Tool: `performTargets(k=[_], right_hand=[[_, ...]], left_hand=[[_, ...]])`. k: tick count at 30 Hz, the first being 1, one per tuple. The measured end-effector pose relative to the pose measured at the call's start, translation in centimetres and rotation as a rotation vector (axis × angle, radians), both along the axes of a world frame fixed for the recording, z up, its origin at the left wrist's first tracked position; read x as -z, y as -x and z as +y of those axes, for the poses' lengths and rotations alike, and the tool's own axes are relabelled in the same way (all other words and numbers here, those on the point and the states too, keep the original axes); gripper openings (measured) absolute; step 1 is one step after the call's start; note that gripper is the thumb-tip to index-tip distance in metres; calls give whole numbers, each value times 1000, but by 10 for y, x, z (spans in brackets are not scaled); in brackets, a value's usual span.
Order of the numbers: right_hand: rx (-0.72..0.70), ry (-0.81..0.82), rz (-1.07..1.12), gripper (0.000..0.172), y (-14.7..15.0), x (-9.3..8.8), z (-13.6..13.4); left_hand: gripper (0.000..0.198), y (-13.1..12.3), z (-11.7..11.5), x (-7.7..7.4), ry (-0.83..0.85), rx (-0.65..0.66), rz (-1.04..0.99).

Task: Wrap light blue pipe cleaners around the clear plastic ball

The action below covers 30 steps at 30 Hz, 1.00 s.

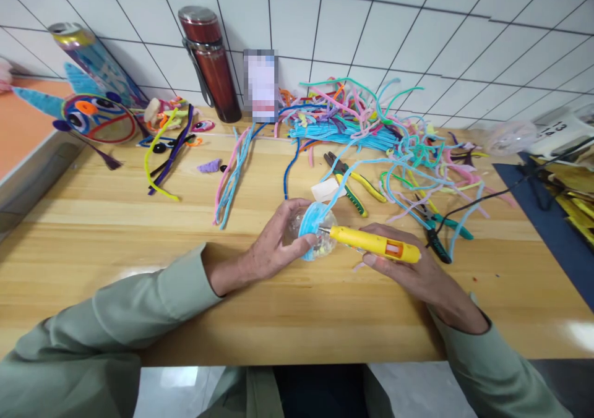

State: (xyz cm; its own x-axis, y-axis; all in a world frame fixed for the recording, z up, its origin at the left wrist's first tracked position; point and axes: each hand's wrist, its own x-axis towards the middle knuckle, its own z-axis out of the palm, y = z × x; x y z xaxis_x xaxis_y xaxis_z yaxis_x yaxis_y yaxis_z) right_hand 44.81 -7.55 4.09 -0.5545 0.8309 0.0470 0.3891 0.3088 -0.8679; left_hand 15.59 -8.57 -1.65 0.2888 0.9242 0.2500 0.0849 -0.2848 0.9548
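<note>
Gluing seems in hand — left hand (275,245) clasping a clear plastic container (327,246) wrapped in blue pipe cleaner (310,220), right hand (408,271) gripping a yellow glue gun (371,242) — calling for steady aim.

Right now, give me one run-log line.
left hand: holds clear ball | right hand: holds yellow glue gun | tip: at blue band

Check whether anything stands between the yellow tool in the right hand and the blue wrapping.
Nothing visible does: the metal tip of the yellow tool is right at the blue wrapping. The left thumb lies close by, without blocking it.
</note>
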Motion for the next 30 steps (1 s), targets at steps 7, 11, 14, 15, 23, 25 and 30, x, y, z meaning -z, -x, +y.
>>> performTargets(k=[7,11,14,15,23,25,30], right_hand=[[-15,-27,-15,13,1,-1,1],[-2,-71,-15,12,-1,-2,2],[-7,-75,-20,13,-1,-2,2],[-11,-66,-21,13,-1,-2,2],[-15,-78,3,11,0,1,1],[-7,-87,-1,11,0,2,1],[-8,-74,0,11,-1,3,1]], left_hand=[[50,0,0,0,3,-9,-15],[48,0,1,0,-15,-4,-10],[48,0,1,3,-25,-3,-10],[49,0,1,4,-28,-4,-9],[51,0,0,7,-19,-8,-1],[50,0,0,6,-21,-7,-4],[50,0,1,6,-36,-13,2]])
